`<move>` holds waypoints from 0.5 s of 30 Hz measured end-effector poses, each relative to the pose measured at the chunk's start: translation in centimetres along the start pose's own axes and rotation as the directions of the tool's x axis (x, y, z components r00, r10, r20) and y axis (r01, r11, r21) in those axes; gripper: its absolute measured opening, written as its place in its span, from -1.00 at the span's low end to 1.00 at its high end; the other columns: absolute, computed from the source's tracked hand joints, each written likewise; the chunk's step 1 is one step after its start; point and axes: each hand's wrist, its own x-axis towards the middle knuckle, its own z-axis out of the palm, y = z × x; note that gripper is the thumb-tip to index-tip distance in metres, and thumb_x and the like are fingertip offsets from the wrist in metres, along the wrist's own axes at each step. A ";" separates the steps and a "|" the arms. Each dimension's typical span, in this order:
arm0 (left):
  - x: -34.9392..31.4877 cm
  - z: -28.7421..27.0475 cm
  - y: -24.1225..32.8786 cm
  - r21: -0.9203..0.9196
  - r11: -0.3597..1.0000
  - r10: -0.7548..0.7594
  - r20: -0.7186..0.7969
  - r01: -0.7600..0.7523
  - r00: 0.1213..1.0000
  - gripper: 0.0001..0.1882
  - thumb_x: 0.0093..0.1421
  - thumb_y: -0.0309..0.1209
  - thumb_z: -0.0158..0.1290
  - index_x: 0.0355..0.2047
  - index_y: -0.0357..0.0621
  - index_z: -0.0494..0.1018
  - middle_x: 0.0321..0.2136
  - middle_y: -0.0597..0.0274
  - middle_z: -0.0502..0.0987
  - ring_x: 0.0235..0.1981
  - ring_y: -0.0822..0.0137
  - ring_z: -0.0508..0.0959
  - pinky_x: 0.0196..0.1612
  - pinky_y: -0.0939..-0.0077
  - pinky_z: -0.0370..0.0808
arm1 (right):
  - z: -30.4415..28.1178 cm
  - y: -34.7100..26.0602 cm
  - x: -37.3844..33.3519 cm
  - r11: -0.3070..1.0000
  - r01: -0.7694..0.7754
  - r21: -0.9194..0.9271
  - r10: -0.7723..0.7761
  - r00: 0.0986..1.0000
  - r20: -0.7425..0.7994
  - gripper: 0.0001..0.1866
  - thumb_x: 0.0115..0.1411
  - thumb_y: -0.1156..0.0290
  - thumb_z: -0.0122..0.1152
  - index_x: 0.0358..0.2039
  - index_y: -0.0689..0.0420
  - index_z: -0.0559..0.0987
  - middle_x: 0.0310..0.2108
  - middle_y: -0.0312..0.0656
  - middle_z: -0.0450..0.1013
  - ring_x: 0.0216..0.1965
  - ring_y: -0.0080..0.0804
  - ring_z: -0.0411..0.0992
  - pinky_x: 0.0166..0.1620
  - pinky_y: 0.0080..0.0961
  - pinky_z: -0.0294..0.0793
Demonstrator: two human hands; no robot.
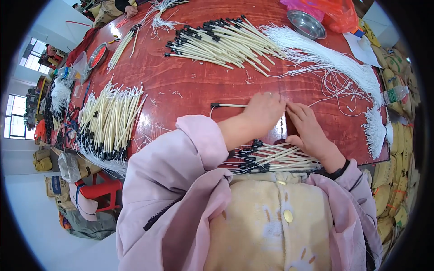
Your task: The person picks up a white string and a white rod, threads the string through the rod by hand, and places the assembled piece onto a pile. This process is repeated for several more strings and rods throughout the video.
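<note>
My left hand (266,111) is closed over a cream stick (232,105) lying level just above or on the red table. The stick's black cap (214,105) sticks out to the left, and a thin white cord hangs from it. The stick's other end is hidden under my fingers. Beside it, my right hand (312,130) has its fingers stretched toward my left fingertips, which they meet or nearly meet. Its thumb stands apart, low over a loose pile of capped sticks (275,156) at the table's near edge. Nothing shows in this hand.
A large heap of black-capped sticks (226,43) lies at the far middle. To the left stands a bundle of sticks (112,119). White cords (332,56) sweep along the right, past a metal bowl (306,24) and a plastic bottle (395,94). A red stool (101,189) is at lower left.
</note>
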 end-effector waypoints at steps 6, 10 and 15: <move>-4.2 -4.4 0.7 0.093 0.989 -0.107 -0.128 0.119 0.986 -0.71 0.13 -0.30 0.24 -0.21 -0.15 0.48 -0.22 0.11 0.51 -0.11 0.04 0.54 -0.14 0.13 0.51 | -0.6 2.1 1.2 0.999 0.000 0.053 0.010 0.981 -0.192 -0.30 0.25 0.06 0.23 0.27 0.27 0.38 0.31 0.01 0.28 0.27 0.06 0.24 0.33 -0.08 0.19; -9.2 -4.6 -3.9 0.033 0.867 -0.479 -0.223 0.497 0.849 -0.68 0.17 -0.28 0.26 -0.21 -0.20 0.46 -0.24 0.06 0.51 -0.10 -0.03 0.53 -0.17 0.11 0.54 | -0.8 2.4 2.1 0.998 -0.045 0.050 0.054 0.978 -0.203 -0.49 0.17 0.29 0.33 0.11 0.19 0.48 0.18 -0.05 0.37 0.18 -0.03 0.31 0.25 -0.12 0.26; -11.4 -1.9 -5.6 -0.138 0.824 -0.566 -0.151 0.550 0.810 -0.82 0.21 -0.40 0.19 -0.26 -0.21 0.46 -0.30 -0.07 0.52 -0.22 -0.11 0.53 -0.14 0.02 0.45 | 1.2 1.5 5.1 0.996 0.088 0.026 -0.080 0.972 -0.219 -0.81 0.05 0.48 0.36 -0.34 0.11 0.52 -0.21 -0.19 0.45 -0.10 -0.14 0.40 0.00 -0.20 0.34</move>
